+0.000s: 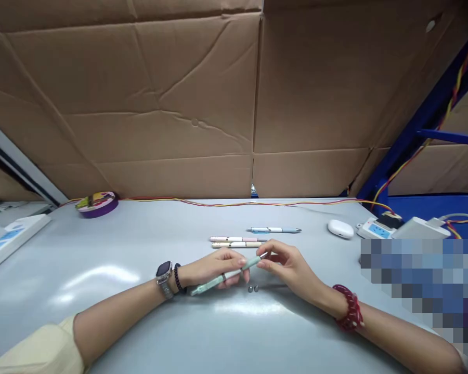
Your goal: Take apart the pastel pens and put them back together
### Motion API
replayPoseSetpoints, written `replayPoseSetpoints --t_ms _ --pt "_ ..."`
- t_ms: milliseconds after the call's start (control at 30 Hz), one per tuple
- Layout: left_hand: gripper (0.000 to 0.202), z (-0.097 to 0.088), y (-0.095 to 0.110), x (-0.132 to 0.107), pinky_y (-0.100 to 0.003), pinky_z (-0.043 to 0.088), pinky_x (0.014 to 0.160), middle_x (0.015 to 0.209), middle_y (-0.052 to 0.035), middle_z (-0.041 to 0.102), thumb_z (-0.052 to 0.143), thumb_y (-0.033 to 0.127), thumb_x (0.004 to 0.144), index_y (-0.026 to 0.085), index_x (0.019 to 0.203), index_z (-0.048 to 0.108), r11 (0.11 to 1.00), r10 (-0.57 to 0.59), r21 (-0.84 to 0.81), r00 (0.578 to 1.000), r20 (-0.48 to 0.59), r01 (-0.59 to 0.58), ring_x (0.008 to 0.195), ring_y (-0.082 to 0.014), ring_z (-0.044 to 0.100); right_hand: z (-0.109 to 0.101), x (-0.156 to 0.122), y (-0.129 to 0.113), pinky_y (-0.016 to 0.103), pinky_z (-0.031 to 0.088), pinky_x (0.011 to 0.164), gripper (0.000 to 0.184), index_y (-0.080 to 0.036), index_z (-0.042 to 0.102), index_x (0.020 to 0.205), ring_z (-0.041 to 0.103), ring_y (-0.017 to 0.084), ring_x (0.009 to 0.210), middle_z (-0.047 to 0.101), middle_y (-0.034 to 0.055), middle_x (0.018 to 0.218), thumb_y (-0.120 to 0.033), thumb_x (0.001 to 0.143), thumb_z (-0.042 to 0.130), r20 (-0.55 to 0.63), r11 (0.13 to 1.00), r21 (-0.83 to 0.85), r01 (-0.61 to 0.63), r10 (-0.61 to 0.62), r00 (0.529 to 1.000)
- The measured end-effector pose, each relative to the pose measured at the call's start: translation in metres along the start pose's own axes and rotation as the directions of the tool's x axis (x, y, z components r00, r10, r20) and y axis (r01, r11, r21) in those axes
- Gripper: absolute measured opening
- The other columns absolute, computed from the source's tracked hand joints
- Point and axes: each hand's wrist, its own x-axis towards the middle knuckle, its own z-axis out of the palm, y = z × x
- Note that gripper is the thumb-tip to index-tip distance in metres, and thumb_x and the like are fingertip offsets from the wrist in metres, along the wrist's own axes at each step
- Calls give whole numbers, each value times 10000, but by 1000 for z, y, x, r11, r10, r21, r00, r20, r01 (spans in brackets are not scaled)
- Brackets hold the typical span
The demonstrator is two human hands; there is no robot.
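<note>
My left hand (214, 269) is closed around the barrel of a pale green pen (218, 279), which slants up toward the right. My right hand (284, 262) pinches the pen's upper tip with thumb and fingers. Two small grey metal parts (252, 288) lie on the grey table (101, 270) just under the pen. Behind the hands lie a pink pen (234, 239), a cream pen (236, 244) and a blue pen (273, 229). A watch and a dark bead bracelet are on my left wrist, a red bracelet on my right.
A purple tape roll (98, 203) sits at the back left. A white power strip (8, 240) lies at the left edge. A white earbud case (340, 228) and a white device (398, 227) with wires are at the right. Cardboard (179, 104) walls the back.
</note>
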Motion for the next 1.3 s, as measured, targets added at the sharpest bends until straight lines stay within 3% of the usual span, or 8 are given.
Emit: replayPoseSetpoints --t_ms 133,333,467,667,767,867,967,1300 --pt "479 -5 -4 3 -195 313 412 519 53 425 374 524 938 128 848 628 997 -26 -78 1000 -9 26 397 -68 359 -4 -2 6 265 504 669 150 -206 635 973 625 159 763 685 34 889 -295 896 541 -6 979 -174 106 -109 994" --pt "406 3 2 0 -180 348 457 509 52 462 471 473 923 129 827 663 998 -49 -49 999 -11 49 423 -62 402 -14 -5 18 272 478 655 291 -190 644 923 609 162 705 684 55 804 -413 938 458 131 896 -347 278 -248 960" --pt "380 7 4 -2 -175 355 452 511 50 478 485 444 923 131 827 677 997 -69 -19 997 -33 68 424 -62 417 -16 -4 20 258 415 602 374 -187 592 789 526 151 646 608 38 708 -452 958 389 232 854 -400 332 -256 939" --pt "350 9 3 -2 -177 345 439 529 45 481 520 430 905 130 812 675 997 -78 2 996 -52 78 449 -69 423 -13 -2 21 246 305 516 460 -203 403 594 337 116 501 392 -44 533 -442 978 317 302 845 -428 321 -201 932" --pt "335 9 0 -2 -181 340 455 544 49 471 542 438 890 134 792 645 998 -69 -3 994 -82 68 474 -74 423 -11 -4 16 230 328 510 450 -196 443 597 368 103 479 421 -50 515 -405 982 338 276 868 -416 269 -162 947" --pt "325 7 0 0 -186 322 478 570 52 468 567 448 872 144 762 605 999 -53 -10 994 -92 52 502 -76 414 -8 -8 7 220 407 550 320 -188 578 799 506 111 567 598 -10 676 -375 974 386 187 894 -397 206 -141 972" --pt "363 3 2 1 -206 305 498 537 51 449 524 467 894 139 784 634 999 -44 1 998 -45 44 497 -85 393 -5 -11 2 241 472 603 270 -183 615 916 592 139 670 674 36 806 -392 948 448 82 912 -367 182 -163 983" --pt "468 -5 7 2 -222 250 481 506 55 376 449 512 918 128 736 645 999 -43 -6 994 97 44 472 -84 314 -4 -12 4 276 558 647 269 -192 705 877 680 161 709 735 57 792 -389 915 525 17 906 -286 313 -322 947"
